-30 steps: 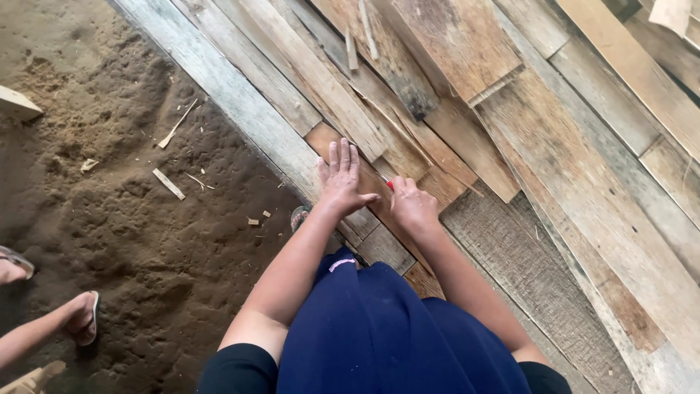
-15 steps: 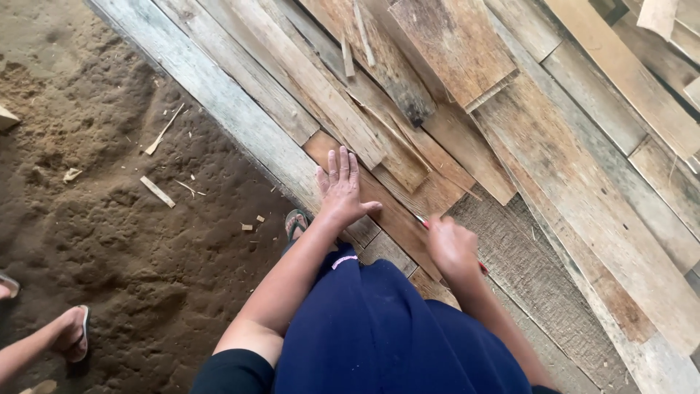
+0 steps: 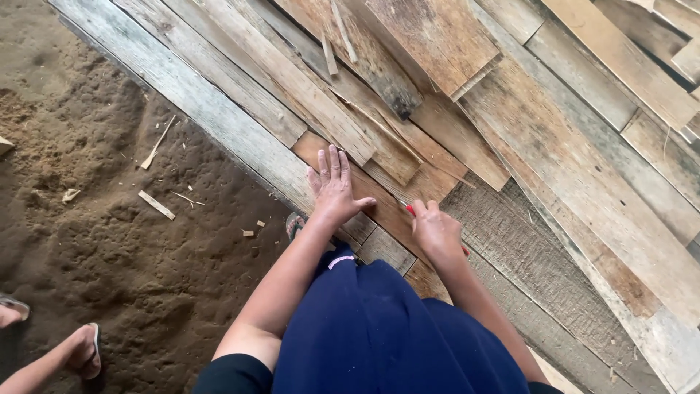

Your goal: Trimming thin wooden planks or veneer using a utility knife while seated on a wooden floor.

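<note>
Head view looks straight down on a broad pile of weathered planks (image 3: pixel 554 146) lying slantwise beyond and to the right of both hands, with loose sandy ground (image 3: pixel 109 241) off to the left of the left hand. Under the hands lies a reddish-brown board (image 3: pixel 390 211), darker than its grey neighbours. The left hand (image 3: pixel 334 191) rests flat on this board, fingers spread and palm down, pinning it and gripping nothing. Just to its right, the right hand (image 3: pixel 436 232) is curled closed around a small red marking tool (image 3: pixel 410 209), probably a pencil or crayon, though only its tip shows past the fingers. That tip sits on or just above the board, between the two hands. As for progress, no drawn line is plain on the wood near the tip, so the marking seems barely begun or too faint to make out; the board is steadied and the tool is in place, and the stroke itself looks left to do. A sandalled foot (image 3: pixel 294 225) peeks out below the left hand, small wood chips (image 3: pixel 157 204) dot the sand farther left, and another person's feet (image 3: pixel 80 354) show at the lower left edge.
</note>
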